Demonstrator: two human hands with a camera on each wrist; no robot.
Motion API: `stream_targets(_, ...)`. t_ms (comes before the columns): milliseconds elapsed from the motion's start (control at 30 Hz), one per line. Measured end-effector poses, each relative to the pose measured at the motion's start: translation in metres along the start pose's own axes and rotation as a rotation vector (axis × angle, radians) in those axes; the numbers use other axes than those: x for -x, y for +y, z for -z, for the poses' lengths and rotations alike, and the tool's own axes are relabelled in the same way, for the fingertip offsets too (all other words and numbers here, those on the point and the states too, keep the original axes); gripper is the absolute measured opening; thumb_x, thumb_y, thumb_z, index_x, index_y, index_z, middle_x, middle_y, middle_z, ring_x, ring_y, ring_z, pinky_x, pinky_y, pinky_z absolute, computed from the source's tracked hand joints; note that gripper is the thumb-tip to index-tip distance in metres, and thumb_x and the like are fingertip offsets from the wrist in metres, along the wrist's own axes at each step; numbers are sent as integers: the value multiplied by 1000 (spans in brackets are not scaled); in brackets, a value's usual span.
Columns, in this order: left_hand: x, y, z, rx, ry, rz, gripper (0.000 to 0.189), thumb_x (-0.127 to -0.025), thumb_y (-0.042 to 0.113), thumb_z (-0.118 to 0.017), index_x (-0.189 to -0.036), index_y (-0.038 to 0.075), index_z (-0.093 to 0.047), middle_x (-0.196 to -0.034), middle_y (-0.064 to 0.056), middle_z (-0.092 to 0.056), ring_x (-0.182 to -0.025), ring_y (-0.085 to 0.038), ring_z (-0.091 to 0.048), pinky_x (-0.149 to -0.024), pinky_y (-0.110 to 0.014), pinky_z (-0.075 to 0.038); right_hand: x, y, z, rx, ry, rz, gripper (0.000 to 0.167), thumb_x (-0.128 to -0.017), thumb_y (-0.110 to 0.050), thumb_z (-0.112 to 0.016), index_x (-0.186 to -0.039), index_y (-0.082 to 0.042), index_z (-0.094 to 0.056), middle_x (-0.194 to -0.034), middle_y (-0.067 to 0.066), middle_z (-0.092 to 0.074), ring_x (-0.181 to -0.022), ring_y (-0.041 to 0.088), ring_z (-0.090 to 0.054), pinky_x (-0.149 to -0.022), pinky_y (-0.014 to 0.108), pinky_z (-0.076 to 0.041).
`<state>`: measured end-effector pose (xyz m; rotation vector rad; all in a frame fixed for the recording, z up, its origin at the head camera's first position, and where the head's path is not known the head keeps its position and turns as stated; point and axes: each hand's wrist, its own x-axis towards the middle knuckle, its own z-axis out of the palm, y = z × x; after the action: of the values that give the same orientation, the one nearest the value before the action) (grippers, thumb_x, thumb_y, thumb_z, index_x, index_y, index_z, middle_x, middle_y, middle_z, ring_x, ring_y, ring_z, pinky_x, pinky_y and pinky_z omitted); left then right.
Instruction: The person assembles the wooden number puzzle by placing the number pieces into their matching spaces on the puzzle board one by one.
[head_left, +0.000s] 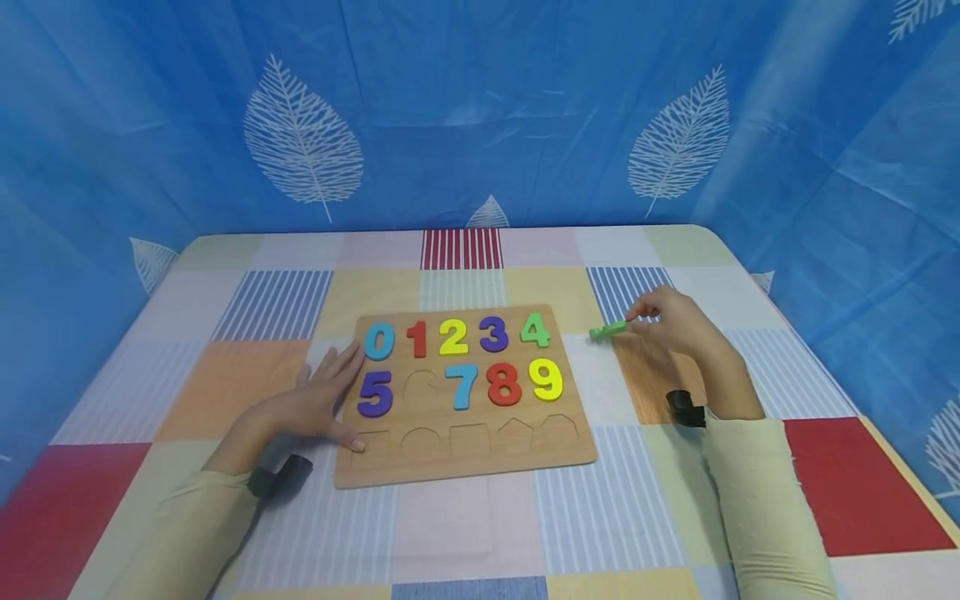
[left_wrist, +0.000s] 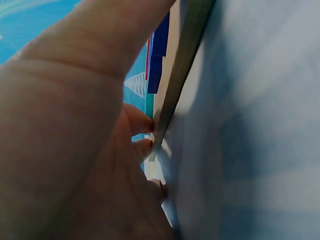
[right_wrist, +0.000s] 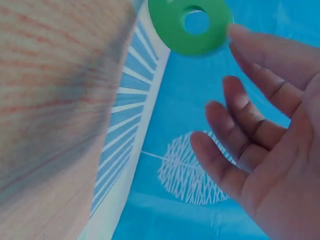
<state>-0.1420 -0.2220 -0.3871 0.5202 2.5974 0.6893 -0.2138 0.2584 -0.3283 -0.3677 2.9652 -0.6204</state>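
A wooden number board (head_left: pixel 465 473) lies on the table, holding colourful number pieces 0 to 5 in order, then 7, 8 and 9. Between the purple 5 (head_left: pixel 375 394) and the blue 7 (head_left: pixel 462 386) shows a bare recess. My left hand (head_left: pixel 311 407) rests at the board's left side, fingers spread, with the thumb on its lower left corner. Right of the board, my right hand (head_left: pixel 675 323) pinches a green number piece (head_left: pixel 606 331) between thumb and fingertips, held above the cloth. In the right wrist view, its rounded part with a round hole (right_wrist: pixel 167 30) shows; the remainder is cut off.
Outlined shape recesses (head_left: pixel 468 439) run along the board's lower row. A patchwork cloth (head_left: pixel 465 542) covers the table. Behind and at the sides hangs a blue curtain (head_left: pixel 480 108) with white leaf prints. Dark wrist straps (head_left: pixel 684 408) sit on both wrists.
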Motion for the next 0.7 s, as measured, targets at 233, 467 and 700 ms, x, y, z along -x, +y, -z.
stream_targets(233,1,1,0,5,5,-5,131,-57,54,-78,-145,0,1,-152,-18,13,-134,-45,19,-99,-68,16,-5,1,-11,-42,-115,-48,38,-84,-19,-63,-115,2,-55,-115,25,-54,-107,38,-49,-89,52,-43)
stream_targets(467,1,1,0,-3,4,-4,131,-57,54,-78,-145,-1,1,-152,-19,13,-134,-45,18,-99,-68,16,-15,-8,-33,48,-182,6,49,-75,-24,-74,-114,2,-58,-100,16,-59,-88,27,-52,-77,40,-47)
stream_targets(700,0,1,1,-2,4,-4,130,-57,54,-78,-145,0,1,-152,-18,13,-134,-45,18,-99,-68,15,-15,-9,-32,27,-194,-18,49,-83,-24,-64,-124,0,-50,-103,18,-60,-85,25,-54,-69,34,-49)
